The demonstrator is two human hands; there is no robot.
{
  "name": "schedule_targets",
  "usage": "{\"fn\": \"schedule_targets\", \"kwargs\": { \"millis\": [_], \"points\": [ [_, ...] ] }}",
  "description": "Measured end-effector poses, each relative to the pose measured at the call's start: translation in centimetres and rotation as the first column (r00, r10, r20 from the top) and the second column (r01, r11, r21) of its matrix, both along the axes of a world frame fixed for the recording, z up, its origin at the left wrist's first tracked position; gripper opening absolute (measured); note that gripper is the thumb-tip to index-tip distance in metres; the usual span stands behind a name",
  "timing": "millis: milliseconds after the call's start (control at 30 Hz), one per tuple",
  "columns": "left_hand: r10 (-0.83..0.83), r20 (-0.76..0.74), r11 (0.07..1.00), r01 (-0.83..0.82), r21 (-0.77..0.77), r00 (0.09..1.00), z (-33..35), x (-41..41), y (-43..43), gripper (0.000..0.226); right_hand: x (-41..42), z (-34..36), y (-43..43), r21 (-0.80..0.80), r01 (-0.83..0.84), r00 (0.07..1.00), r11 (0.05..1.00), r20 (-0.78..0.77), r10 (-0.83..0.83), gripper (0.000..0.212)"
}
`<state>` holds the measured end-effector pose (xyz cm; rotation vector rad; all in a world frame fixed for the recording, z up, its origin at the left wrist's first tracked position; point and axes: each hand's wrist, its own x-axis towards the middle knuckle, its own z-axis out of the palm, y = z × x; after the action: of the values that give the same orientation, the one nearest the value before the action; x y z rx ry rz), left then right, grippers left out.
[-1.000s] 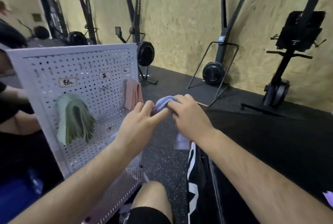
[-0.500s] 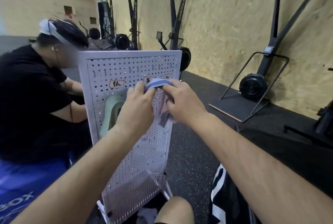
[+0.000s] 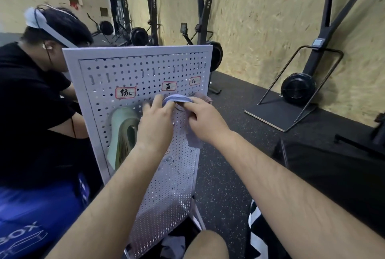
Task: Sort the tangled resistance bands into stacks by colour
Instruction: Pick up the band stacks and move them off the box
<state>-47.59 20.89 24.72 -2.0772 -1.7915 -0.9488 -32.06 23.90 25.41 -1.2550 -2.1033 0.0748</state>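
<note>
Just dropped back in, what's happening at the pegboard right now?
A person holds a bundle of blue bands against the white pegboard, just below the middle label, with the left hand and right hand gripping its two ends. The hands hide whether it sits on a hook. Green bands hang under the left label, and pink bands show at the board's right edge. A second person sits beside the board.

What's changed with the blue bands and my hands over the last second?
The left hand and right hand carried the blue bands from beside the pegboard to under its middle label, still pinching them. The green bands and pink bands hang where they were.
</note>
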Motion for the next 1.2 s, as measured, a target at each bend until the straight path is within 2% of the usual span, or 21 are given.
{"fn": "schedule_targets", "kwargs": {
  "millis": [67,167,233,300,367,433,533,600,733,900,967,1067,1200],
  "points": [
    [0.015,-0.007,1.0,-0.015,0.017,1.0,-0.5,0.1,0.2,0.05,-0.3,-0.7,0.4,-0.028,-0.013,0.999,1.0,-0.03,0.013,0.036],
    [0.014,-0.079,0.99,-0.003,0.138,0.997,-1.8,0.0,0.8,0.049,-0.9,-1.4,0.6,-0.046,-0.036,0.997,0.998,-0.071,0.033,0.04],
    [0.028,-0.124,0.997,-0.019,0.077,0.992,-3.0,-0.1,1.3,0.052,-1.0,-1.8,0.8,-0.053,-0.047,0.992,0.997,-0.116,0.04,0.043],
    [0.015,-0.041,0.999,-0.013,0.034,0.999,-4.1,-0.2,1.6,0.05,-1.0,-2.2,0.7,-0.063,-0.049,0.986,0.997,-0.164,0.038,0.041],
    [0.01,-0.058,1.0,-0.008,0.027,0.998,-4.8,0.0,1.6,0.05,-1.1,-2.9,0.6,-0.08,-0.037,0.984,0.996,-0.179,0.022,0.04],
    [-0.002,-0.096,1.0,0.004,0.021,0.995,-5.2,0.0,1.5,0.054,-1.2,-3.6,0.4,-0.095,-0.029,0.988,0.995,-0.154,0.014,0.04],
    [-0.039,0.022,0.999,0.038,0.021,0.999,-5.6,0.2,1.4,0.056,-1.5,-4.0,0.3,-0.112,-0.046,0.995,0.993,-0.09,0.036,0.042],
    [-0.074,0.046,0.997,0.073,0.025,0.996,-5.8,0.3,1.3,0.054,-1.6,-4.2,0.3,-0.116,-0.049,0.998,0.992,-0.055,0.042,0.042],
    [-0.151,0.088,0.988,0.15,0.02,0.985,-5.9,0.5,1.3,0.04,-1.4,-4.0,-0.1,-0.118,-0.036,0.999,0.992,0.022,0.039,0.04],
    [-0.158,0.074,0.986,0.154,0.064,0.985,-6.3,0.6,0.2,0.025,-0.5,-4.0,-1.7,-0.091,0.009,0.996,0.996,0.093,0.0,0.028],
    [-0.142,0.046,0.987,0.138,0.086,0.989,-6.4,0.6,-0.8,0.024,0.5,-4.3,-2.8,-0.058,0.043,0.992,0.997,0.123,-0.035,0.033],
    [-0.121,-0.077,0.978,0.132,0.159,0.99,-6.7,1.1,-2.6,0.02,2.4,-4.7,-5.2,0.028,0.08,0.985,0.996,0.153,-0.084,0.034],
    [-0.266,-0.16,0.948,0.288,0.132,0.95,-7.5,4.8,-5.2,0.026,6.8,-6.1,-10.2,0.103,0.178,0.964,0.979,0.179,-0.194,0.031]
  ]
}}
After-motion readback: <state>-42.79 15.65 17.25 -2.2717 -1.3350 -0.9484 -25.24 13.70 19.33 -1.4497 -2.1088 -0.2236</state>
